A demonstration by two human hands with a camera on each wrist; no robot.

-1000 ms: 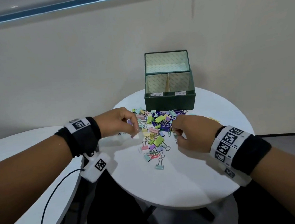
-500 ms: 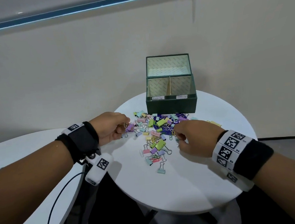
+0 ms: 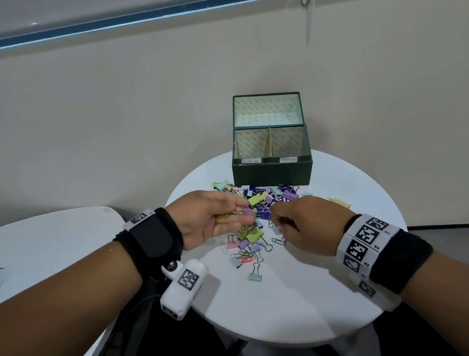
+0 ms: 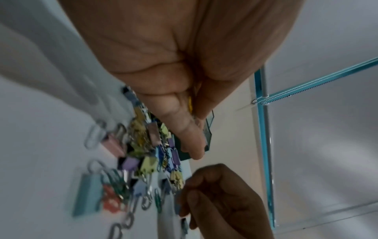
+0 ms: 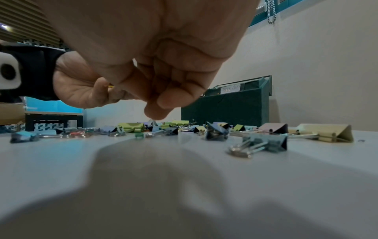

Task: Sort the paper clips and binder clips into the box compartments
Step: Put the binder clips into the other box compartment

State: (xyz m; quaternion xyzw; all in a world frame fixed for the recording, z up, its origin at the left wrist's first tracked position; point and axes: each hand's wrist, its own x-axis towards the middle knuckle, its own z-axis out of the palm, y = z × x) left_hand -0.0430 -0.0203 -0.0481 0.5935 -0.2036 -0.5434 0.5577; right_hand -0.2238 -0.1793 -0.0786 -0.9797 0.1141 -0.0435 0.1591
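Observation:
A loose pile of coloured binder clips and paper clips (image 3: 254, 237) lies on the round white table (image 3: 295, 300), in front of the dark green box (image 3: 272, 174). The box is open, with two labelled compartments and its lid upright behind. My left hand (image 3: 242, 212) hovers palm-up over the pile's left side, gripping several paper clips, among them a yellow paper clip (image 4: 189, 103). My right hand (image 3: 278, 225) is curled at the pile's right edge. Its thumb and fingertip (image 5: 157, 106) pinch together on a small clip, just above the table.
A teal binder clip (image 3: 255, 276) lies alone nearer me, and a yellow binder clip (image 3: 340, 202) sits off to the right. A second white table (image 3: 49, 245) stands to the left. The wall is close behind the box.
My left hand has turned palm-up and moved right over the pile, with clips in it. My right hand has stayed at the pile's right edge.

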